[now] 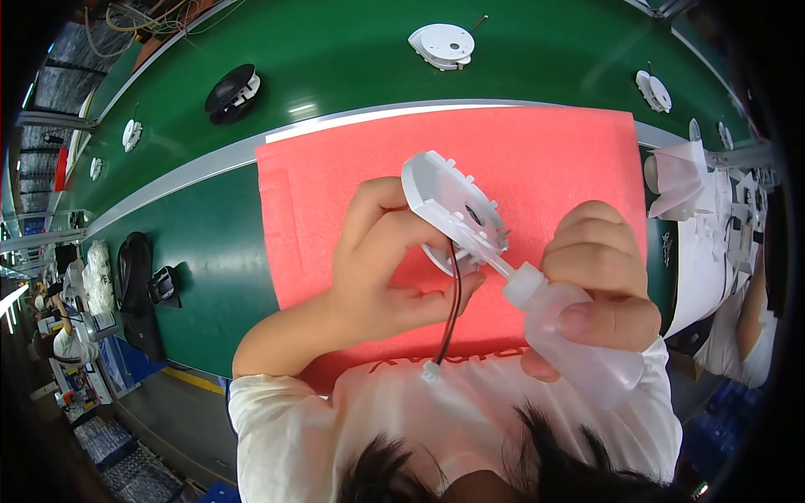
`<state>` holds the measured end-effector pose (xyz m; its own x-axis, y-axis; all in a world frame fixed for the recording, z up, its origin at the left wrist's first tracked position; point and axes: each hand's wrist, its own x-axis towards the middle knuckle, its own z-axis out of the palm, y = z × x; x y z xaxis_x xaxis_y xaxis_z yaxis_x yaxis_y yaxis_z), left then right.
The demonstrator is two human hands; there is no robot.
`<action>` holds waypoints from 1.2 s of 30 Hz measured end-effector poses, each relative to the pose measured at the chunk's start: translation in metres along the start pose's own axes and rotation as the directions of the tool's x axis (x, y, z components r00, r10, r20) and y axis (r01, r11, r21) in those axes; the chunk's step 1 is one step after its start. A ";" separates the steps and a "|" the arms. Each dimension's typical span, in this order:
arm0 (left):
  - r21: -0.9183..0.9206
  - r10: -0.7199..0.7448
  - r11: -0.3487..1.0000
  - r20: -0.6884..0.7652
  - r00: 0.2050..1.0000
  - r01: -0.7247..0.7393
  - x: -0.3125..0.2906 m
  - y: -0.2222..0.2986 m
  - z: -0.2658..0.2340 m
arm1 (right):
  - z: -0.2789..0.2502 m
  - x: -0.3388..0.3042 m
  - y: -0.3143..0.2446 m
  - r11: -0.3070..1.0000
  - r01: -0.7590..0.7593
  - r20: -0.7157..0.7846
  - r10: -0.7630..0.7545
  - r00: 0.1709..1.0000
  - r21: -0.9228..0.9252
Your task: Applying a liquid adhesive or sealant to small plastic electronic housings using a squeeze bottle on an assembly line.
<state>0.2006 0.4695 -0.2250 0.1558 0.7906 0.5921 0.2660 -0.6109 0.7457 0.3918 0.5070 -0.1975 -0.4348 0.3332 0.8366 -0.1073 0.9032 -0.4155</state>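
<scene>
My left hand (381, 251) is closed on a white plastic housing (440, 197), tilted up on its edge, with tabs along its rim and a dark spot near its centre. A dark two-wire cable (454, 314) hangs from the housing to a small white connector (431, 371). In my right hand (599, 268) is a translucent squeeze bottle (587, 356) with a white cap and thin nozzle. The nozzle (498, 264) points up-left, and its tip reaches the housing's lower right side; whether it touches, I cannot tell.
Beneath my hands lies a pink foam mat (335, 168) on a green bench. Beyond a metal rail, a green conveyor surface (335, 59) bears a white housing (444, 46), a black-and-white part (233, 94) and smaller white parts. Black parts (138, 293) lie left; white sheets (704, 251) and another person's arm are right.
</scene>
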 end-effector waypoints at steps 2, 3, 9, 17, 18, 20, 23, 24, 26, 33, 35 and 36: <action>-0.004 -0.001 1.000 -0.013 1.000 0.001 0.000 0.000 0.000 | -0.001 0.000 0.001 1.000 0.012 0.004 -0.012 1.000 -0.005; -0.004 -0.001 1.000 -0.013 1.000 0.001 0.000 0.000 0.000 | -0.001 0.000 0.001 1.000 0.024 0.008 -0.024 1.000 -0.012; -0.090 -0.101 0.991 -0.055 0.993 0.096 -0.003 -0.001 0.000 | -0.002 0.005 -0.007 0.998 -0.059 0.021 0.058 0.998 0.014; -0.084 -0.095 0.992 0.027 0.995 0.097 -0.002 -0.006 -0.008 | -0.011 -0.003 -0.007 0.998 -0.045 0.172 0.052 0.984 -0.040; -0.084 -0.095 0.992 0.027 0.995 0.097 -0.003 -0.007 -0.008 | -0.011 -0.004 -0.007 0.998 -0.048 0.169 0.053 0.984 -0.036; -0.149 -0.087 0.985 0.032 0.996 0.090 -0.003 -0.008 -0.008 | -0.010 -0.003 -0.008 0.998 -0.051 0.166 0.056 0.984 -0.038; -0.190 -0.118 0.974 0.042 0.992 0.124 -0.003 -0.008 -0.011 | -0.010 -0.002 -0.010 0.997 -0.058 0.158 0.065 0.985 -0.048; -0.190 -0.118 0.974 0.041 0.992 0.124 -0.002 -0.008 -0.012 | -0.010 -0.001 -0.010 0.996 -0.063 0.152 0.071 0.986 -0.057; -0.327 -0.116 0.936 0.064 0.991 0.131 -0.001 -0.009 -0.013 | -0.009 -0.001 -0.011 0.996 -0.070 0.148 0.077 0.986 -0.055; -0.646 -0.369 0.665 0.150 0.917 0.374 0.000 -0.003 -0.012 | -0.008 -0.002 -0.013 0.994 -0.092 0.111 0.098 0.989 -0.057; -0.725 -0.401 0.579 0.145 0.904 0.373 0.000 -0.003 -0.010 | -0.009 -0.001 -0.014 0.994 -0.094 0.123 0.100 0.987 -0.054; -0.725 -0.402 0.579 0.145 0.904 0.373 0.000 -0.003 -0.010 | -0.010 -0.001 -0.014 0.994 -0.096 0.135 0.102 0.986 -0.052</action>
<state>0.1903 0.4707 -0.2240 0.1721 0.9662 0.1917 -0.4776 -0.0884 0.8741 0.4025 0.4969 -0.1887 -0.5601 0.3843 0.7339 -0.0187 0.8798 -0.4749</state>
